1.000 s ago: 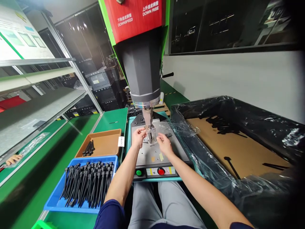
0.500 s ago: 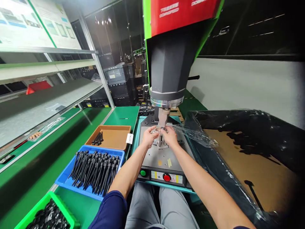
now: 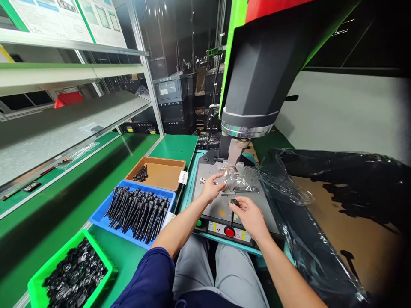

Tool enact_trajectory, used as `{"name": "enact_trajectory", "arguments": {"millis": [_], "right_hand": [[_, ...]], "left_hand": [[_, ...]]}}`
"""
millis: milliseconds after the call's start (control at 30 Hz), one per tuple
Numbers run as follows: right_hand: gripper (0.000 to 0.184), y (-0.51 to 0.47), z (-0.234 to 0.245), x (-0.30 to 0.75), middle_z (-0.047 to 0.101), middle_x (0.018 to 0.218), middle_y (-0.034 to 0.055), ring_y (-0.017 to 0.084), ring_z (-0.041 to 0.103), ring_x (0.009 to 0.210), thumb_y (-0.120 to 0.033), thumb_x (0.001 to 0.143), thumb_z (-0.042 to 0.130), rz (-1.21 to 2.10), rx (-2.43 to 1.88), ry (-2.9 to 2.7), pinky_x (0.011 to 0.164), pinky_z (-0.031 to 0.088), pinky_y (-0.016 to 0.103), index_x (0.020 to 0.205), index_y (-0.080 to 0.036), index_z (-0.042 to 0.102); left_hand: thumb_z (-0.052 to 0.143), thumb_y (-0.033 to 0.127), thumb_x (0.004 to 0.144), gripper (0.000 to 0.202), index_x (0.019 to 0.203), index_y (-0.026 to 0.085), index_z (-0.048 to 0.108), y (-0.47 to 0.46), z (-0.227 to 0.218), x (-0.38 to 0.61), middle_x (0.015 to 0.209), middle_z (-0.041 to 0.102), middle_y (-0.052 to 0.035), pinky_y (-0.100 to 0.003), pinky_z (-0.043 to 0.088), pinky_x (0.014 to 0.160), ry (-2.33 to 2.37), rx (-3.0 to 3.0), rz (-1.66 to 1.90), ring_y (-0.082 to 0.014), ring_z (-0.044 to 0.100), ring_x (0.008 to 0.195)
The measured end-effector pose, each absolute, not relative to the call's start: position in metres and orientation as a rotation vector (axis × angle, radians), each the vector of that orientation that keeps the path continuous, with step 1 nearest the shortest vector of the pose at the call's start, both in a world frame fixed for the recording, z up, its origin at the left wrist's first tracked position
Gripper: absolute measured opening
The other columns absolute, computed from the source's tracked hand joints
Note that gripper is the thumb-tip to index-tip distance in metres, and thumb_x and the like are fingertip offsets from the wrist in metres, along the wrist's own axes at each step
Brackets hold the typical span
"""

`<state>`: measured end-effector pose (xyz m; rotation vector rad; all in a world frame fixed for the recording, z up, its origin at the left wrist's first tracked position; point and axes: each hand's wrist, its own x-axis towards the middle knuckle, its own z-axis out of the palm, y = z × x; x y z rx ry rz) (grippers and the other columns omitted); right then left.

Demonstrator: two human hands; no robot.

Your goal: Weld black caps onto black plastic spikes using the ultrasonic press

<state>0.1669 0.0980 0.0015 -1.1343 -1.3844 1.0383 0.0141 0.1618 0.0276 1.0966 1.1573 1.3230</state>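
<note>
My right hand (image 3: 253,217) pinches a black stem with a round head (image 3: 234,202) between thumb and fingertips. The stem hangs down in front of the machine's front panel. My left hand (image 3: 211,189) is beside the fixture under the machine's metal horn (image 3: 236,153), its thumb and fingers apart with nothing plainly in them. Clear plastic film (image 3: 228,179) covers part of the fixture near those fingertips. Beneath both hands lies the grey base plate (image 3: 210,209), and a red button (image 3: 229,231) sits on its front panel.
To the left, a blue tray (image 3: 96,219) holds many black stems, and a brown tray (image 3: 163,171) has a few. A green bin (image 3: 111,273) contains black round parts. On the right stands a plastic-lined box (image 3: 308,239) with black pieces. The machine head (image 3: 257,81) hangs above.
My right hand has drawn back from the fixture toward me, bringing the black stem with it. My left hand stays near the fixture with its fingers apart. The camera view has shifted.
</note>
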Motion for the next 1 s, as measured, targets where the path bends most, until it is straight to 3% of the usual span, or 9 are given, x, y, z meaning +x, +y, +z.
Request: {"name": "enact_trajectory", "arguments": {"millis": [167, 333, 533, 800, 900, 1000], "right_hand": [[0.055, 0.080, 0.015, 0.171, 0.072, 0.095, 0.0112, 0.024, 0.068, 0.083, -0.053, 0.066, 0.077, 1.086, -1.123, -1.421, 0.079, 0.055, 0.040, 0.106, -0.018, 0.065], [0.045, 0.063, 0.036, 0.164, 0.070, 0.090, 0.0070, 0.021, 0.065, 0.074, -0.052, 0.068, 0.076, 0.916, -1.052, -1.481, 0.073, 0.055, 0.037, 0.099, -0.020, 0.066], [0.035, 0.051, 0.049, 0.149, 0.066, 0.091, 0.0058, 0.021, 0.063, 0.083, -0.047, 0.073, 0.075, 0.796, -0.916, -1.511, 0.076, 0.054, 0.035, 0.095, -0.022, 0.065], [0.033, 0.042, 0.056, 0.132, 0.066, 0.089, 0.0053, 0.020, 0.063, 0.081, -0.046, 0.074, 0.074, 0.836, -0.872, -1.473, 0.075, 0.055, 0.034, 0.093, -0.022, 0.064], [0.039, 0.040, 0.058, 0.133, 0.068, 0.095, 0.0070, 0.020, 0.065, 0.079, -0.046, 0.074, 0.074, 0.963, -0.842, -1.446, 0.075, 0.056, 0.034, 0.102, -0.021, 0.064], [0.053, 0.038, 0.055, 0.137, 0.069, 0.108, 0.0097, 0.021, 0.068, 0.084, -0.047, 0.075, 0.073, 1.143, -0.843, -1.493, 0.079, 0.057, 0.037, 0.119, -0.021, 0.060]], "left_hand": [[0.067, 0.016, 0.072, 0.040, 0.112, 0.014, 0.064, 0.141, 0.018, 0.003, 0.071, 0.066, -0.0019, -0.027, 0.048, 0.070, 1.193, 1.066, 1.329, -0.0131, 0.061, 0.067], [0.065, 0.018, 0.074, 0.013, 0.087, 0.015, 0.066, 0.087, 0.013, -0.009, 0.114, 0.065, -0.0107, -0.029, 0.048, 0.082, 1.380, 1.155, 1.586, -0.0156, 0.062, 0.091], [0.071, 0.028, 0.077, 0.028, 0.103, 0.018, 0.068, 0.026, 0.024, -0.007, 0.108, 0.068, -0.0109, -0.032, 0.051, 0.083, 1.057, 1.386, 1.333, -0.0214, 0.063, 0.098], [0.066, 0.032, 0.083, 0.015, 0.091, 0.020, 0.067, 0.023, 0.035, -0.001, 0.095, 0.066, -0.0068, -0.030, 0.047, 0.083, 1.210, 1.691, 1.449, -0.0183, 0.060, 0.090], [0.061, 0.033, 0.086, 0.015, 0.082, 0.019, 0.067, 0.023, 0.036, -0.003, 0.085, 0.065, -0.0054, -0.029, 0.047, 0.078, 1.242, 1.718, 1.449, -0.0172, 0.059, 0.082], [0.058, 0.035, 0.088, 0.019, 0.085, 0.019, 0.068, 0.016, 0.038, -0.008, 0.085, 0.065, -0.0061, -0.028, 0.047, 0.076, 1.281, 1.746, 1.390, -0.0173, 0.059, 0.079]]}}
